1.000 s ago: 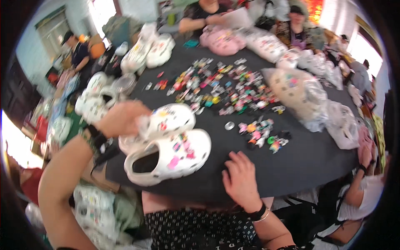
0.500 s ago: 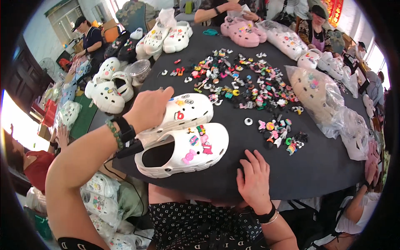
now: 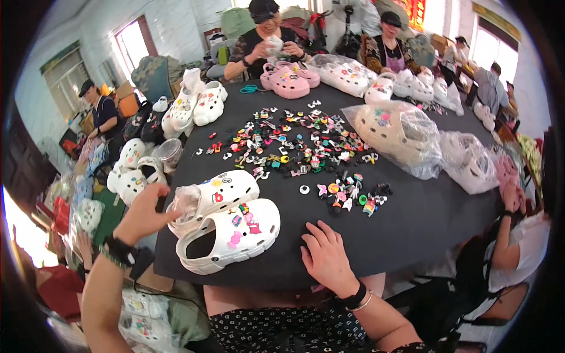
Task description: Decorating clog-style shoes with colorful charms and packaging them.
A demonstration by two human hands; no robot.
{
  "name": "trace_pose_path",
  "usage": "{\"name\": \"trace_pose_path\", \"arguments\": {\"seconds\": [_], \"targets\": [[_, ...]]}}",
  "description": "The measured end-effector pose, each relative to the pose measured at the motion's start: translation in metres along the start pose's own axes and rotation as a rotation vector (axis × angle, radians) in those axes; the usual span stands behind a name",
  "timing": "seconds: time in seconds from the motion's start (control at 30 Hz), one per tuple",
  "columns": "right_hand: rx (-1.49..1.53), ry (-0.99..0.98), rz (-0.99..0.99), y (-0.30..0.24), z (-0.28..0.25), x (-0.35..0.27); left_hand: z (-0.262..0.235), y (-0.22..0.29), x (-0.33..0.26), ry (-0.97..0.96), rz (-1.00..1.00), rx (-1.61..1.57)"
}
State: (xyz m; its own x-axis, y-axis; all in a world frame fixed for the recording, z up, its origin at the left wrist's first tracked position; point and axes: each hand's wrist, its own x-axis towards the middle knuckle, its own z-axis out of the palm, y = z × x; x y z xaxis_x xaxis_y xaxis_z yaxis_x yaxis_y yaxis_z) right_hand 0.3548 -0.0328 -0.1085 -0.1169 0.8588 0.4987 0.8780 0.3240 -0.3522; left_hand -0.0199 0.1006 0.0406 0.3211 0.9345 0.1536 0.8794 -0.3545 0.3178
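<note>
Head view. The left hand [image 3: 144,215] stands at the heel end of the far white foam clog with round vent holes [image 3: 235,191]. Its thumb and fingers are spread, with nothing pinched between them. The thumb reaches right toward a crumpled wad of clear plastic film [image 3: 187,200] at the clog's heel opening; whether they touch cannot be told.

The far clog lies sole down on the dark matt counter [image 3: 412,226], its long axis running from the heel at lower left to the toe at upper right. From the left hand, therefore, the heel is just to the right and the toe lies beyond it. Alongside, on the wearer's side, is the near white foam clog with pink charms [image 3: 244,232], roughly parallel and pointing the same way. The left hand is plainly the nearer to both heels.

The right hand [image 3: 326,256] rests palm down near the counter's front edge, fingers slightly parted and holding nothing visible. It lies right of the near clog's toe, apart from it. Beyond its fingertips is a small cluster of multicoloured shoe charms [image 3: 353,194], with a small white ring-shaped piece [image 3: 304,189] to its left.
</note>
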Motion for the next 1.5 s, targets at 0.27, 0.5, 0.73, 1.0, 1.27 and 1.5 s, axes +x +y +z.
{"name": "trace_pose_path", "arguments": {"seconds": [0.27, 0.5, 0.73, 1.0, 1.27, 1.5], "targets": [[0.004, -0.015, -0.012, 0.000, -0.001, -0.004, 0.027, 0.022, -0.037, -0.120, 0.193, 0.306], [-0.012, 0.005, -0.007, -0.001, 0.001, -0.004, 0.030, 0.019, -0.030, -0.232, -0.064, 0.118], [0.036, -0.003, -0.025, -0.007, 0.004, 0.004, 0.062, 0.014, -0.067, 0.157, -0.015, 0.109], [-0.012, -0.017, 0.006, -0.007, -0.001, -0.003, 0.051, 0.012, -0.113, 0.341, -0.051, 0.119], [-0.047, -0.068, 0.036, -0.014, -0.001, 0.000, 0.017, -0.071, -0.175, 0.542, -0.288, 0.381], [-0.004, -0.057, 0.034, -0.011, -0.002, 0.010, 0.009, -0.199, -0.236, 0.700, -0.679, 0.451]]}}
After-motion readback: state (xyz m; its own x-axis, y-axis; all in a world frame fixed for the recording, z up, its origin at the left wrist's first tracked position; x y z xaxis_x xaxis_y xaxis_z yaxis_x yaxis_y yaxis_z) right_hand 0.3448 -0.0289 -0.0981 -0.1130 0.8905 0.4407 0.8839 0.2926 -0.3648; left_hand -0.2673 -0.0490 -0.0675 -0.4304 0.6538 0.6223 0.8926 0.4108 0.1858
